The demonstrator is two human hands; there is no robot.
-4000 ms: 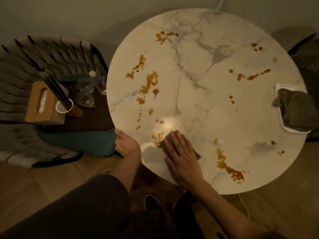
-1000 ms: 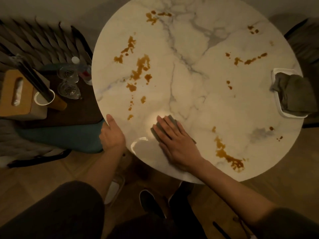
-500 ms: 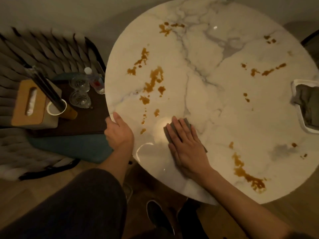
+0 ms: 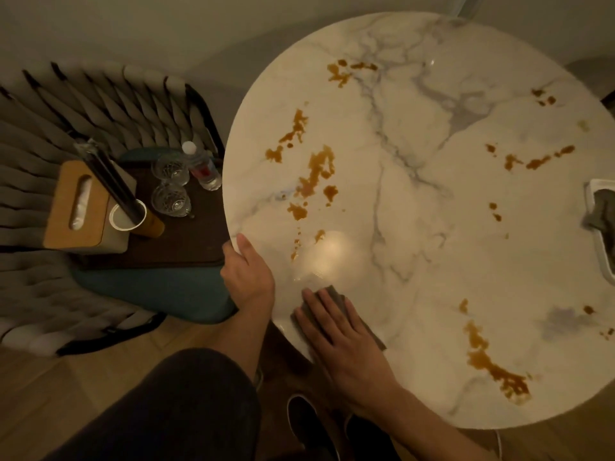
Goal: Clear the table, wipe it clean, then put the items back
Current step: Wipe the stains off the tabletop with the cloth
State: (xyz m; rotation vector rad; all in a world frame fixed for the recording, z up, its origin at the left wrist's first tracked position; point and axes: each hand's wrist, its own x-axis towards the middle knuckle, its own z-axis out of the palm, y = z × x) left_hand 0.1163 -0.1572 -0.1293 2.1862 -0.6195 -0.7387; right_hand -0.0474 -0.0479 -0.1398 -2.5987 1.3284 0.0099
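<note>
Grey and folded, a small cleaning cloth (image 4: 336, 302) lies flat under the right hand (image 4: 346, 344). That hand is spread wide with its fingers straight, and it presses the cloth down on the near edge of the round white marble table (image 4: 432, 211). Just to the left of it, the left hand (image 4: 248, 277) curls over the rim of the table, thumb on top, gripping the edge.

Right above the right hand sits a bright shiny patch with no stain. Past that, up and a bit left, are brown sticky spills (image 4: 316, 174). More brown spills (image 4: 492, 364) lie to the right of the right hand, near the table's edge. Far to the right, at the picture's edge, a white tray (image 4: 595, 194) holds another dark cloth (image 4: 604, 211).

To the left of the left hand, a dark wooden board (image 4: 186, 241) rests on a chair with a teal cushion (image 4: 159, 291). On the board stand a wooden tissue box (image 4: 78, 207), a yellow cup (image 4: 133, 217) with a long dark roll in it, two clear glasses (image 4: 170, 199) and a small plastic bottle (image 4: 203, 168).
</note>
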